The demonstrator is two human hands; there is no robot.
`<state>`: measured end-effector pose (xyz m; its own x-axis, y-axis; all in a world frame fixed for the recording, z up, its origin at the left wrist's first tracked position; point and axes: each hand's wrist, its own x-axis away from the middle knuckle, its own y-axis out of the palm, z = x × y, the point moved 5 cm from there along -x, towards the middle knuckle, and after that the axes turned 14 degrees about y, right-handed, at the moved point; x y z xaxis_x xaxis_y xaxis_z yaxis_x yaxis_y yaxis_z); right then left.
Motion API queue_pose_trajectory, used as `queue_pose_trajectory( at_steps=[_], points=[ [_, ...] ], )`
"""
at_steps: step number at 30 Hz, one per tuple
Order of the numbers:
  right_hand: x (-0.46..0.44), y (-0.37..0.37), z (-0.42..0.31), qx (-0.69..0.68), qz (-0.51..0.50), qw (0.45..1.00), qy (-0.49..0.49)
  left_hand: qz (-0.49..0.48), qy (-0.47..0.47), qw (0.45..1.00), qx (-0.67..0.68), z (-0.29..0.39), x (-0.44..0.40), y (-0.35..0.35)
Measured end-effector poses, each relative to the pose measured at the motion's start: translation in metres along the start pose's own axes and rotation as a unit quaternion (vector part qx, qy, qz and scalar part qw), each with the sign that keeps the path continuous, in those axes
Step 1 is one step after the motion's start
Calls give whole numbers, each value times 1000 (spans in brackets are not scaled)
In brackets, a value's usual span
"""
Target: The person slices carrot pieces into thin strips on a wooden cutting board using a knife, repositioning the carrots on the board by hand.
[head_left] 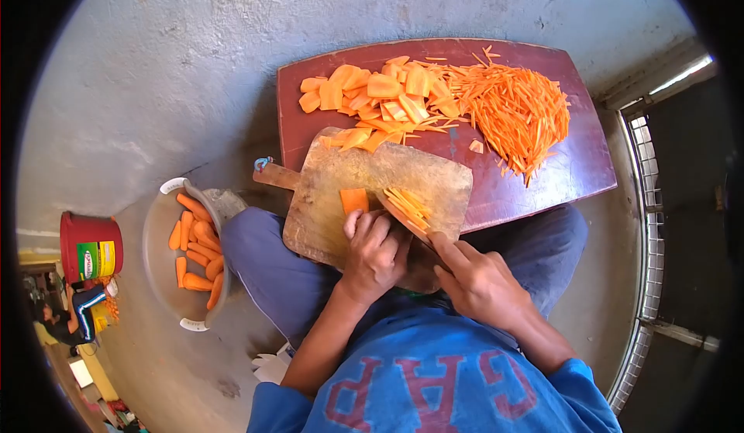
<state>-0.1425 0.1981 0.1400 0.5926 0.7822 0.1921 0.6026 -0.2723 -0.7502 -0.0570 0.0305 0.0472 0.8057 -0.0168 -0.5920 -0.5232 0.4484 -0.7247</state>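
In the head view, my right hand (484,286) is wrapped around the handle of a knife (406,217), whose blade rests slantwise over the wooden cutting board (310,208). Cut carrot sticks (408,204) lie along the far side of the blade. My left hand (373,256) is closed on the board's near part, fingers curled, close to the blade. Its fingertips are at the lower edge of a flat carrot slice (354,200); what lies under the fingers is hidden. More carrot slices (356,138) lie on the board's far edge.
A dark red table (535,193) bears a pile of carrot slices (384,86) and a heap of carrot strips (519,115). At left, whole carrots (198,251) fill a basin (159,278). Farther off are a red bucket (74,231) and another person (74,317).
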Motion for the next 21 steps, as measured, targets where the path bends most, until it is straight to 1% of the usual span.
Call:
queue_pose_trajectory(
  at_steps=[2,5,8,13,17,19,21],
  points=[
    [9,0,1,0,-9,1000,7,24,0,1000,-4,2,-2,-2],
    [9,8,5,-6,-3,1000,4,14,6,1000,-7,2,0,-2],
    [-3,12,5,-15,7,1000,-2,-9,-12,1000,-3,1,2,-1],
    [15,2,1,-1,-6,1000,17,6,-8,1000,-2,1,1,-4],
    [0,13,6,-5,10,1000,9,-12,-9,1000,17,-1,1,-3],
    [-11,16,7,-9,26,1000,-9,4,-3,1000,16,-2,1,0],
    [-7,12,9,-23,17,1000,4,10,-12,1000,6,-2,1,-2]
  ],
)
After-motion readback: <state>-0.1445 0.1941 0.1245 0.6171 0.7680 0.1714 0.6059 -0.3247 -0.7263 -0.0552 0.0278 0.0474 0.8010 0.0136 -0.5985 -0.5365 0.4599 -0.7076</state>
